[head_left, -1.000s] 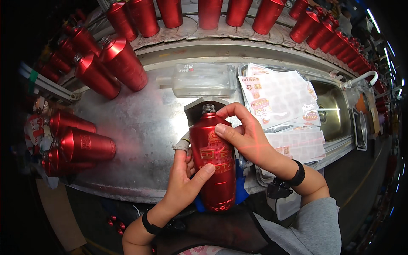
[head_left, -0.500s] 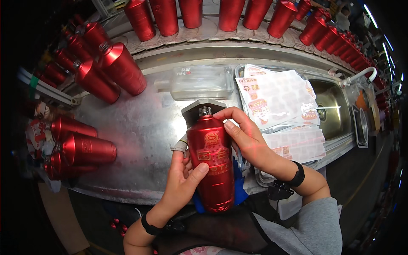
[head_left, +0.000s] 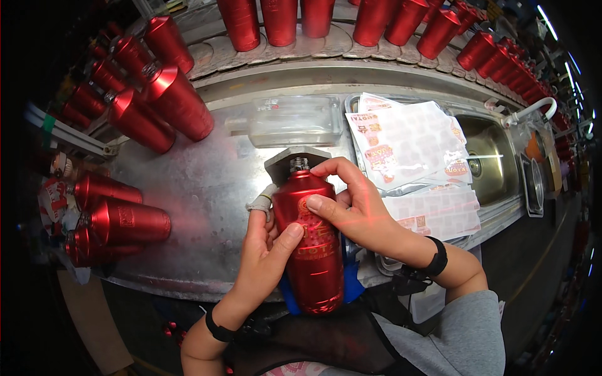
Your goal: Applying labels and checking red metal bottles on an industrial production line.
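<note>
A glossy red bottle [head_left: 316, 282] with a clear threaded neck and gold-and-pink decals on its front lies tilted before me, neck pointing away. My left hand [head_left: 262, 254] grips its left side, thumb on the front over the decals and a pale wrap on one finger. My right hand [head_left: 360, 210] holds the right shoulder, forefinger beside the neck and thumb pressed on the upper round emblem. Behind the neck is a dark angular rest [head_left: 279, 168]; a blue cloth [head_left: 352, 279] lies beneath the bottle's lower part.
Decal sheets [head_left: 407, 147] lie in a metal tray right of the bottle, with a sink [head_left: 492, 166] beyond. A clear rectangular container [head_left: 295, 122] stands behind. More red bottles [head_left: 128, 220] are at the left; others stand on a curved conveyor [head_left: 338, 41] at the back.
My right thumb has slid from the bottle's shoulder edge inward onto the round emblem. My left thumb has shifted slightly upward. The conveyor's bottles have moved right.
</note>
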`<state>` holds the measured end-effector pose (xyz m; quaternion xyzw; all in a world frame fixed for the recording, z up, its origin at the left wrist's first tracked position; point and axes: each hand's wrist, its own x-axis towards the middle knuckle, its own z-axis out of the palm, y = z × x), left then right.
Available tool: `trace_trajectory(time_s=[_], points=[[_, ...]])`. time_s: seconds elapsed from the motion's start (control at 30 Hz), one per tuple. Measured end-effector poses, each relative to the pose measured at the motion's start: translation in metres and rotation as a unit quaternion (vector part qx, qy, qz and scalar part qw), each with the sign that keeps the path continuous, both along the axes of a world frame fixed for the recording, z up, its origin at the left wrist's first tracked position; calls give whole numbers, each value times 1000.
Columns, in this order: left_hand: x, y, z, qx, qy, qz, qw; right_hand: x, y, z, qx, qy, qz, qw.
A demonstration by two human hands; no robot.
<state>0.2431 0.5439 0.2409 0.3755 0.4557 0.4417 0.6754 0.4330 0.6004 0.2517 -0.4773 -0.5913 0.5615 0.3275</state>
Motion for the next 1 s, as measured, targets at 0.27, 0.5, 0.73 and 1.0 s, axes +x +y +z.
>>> trace_trajectory(time_s=[0.27,0.5,0.73,1.0], points=[[0,0,1,-5,-2,2,1000,-4,-3,-1,-60,16,-33,998],[2,16,9,19,23,18,999,2,-4,-14,-1,48,-27,998],[5,21,13,13,29,24,999,2,-5,-15,7,58,-20,998],[11,23,12,10,46,32,998,-3,-7,-4,-35,55,-26,998]])
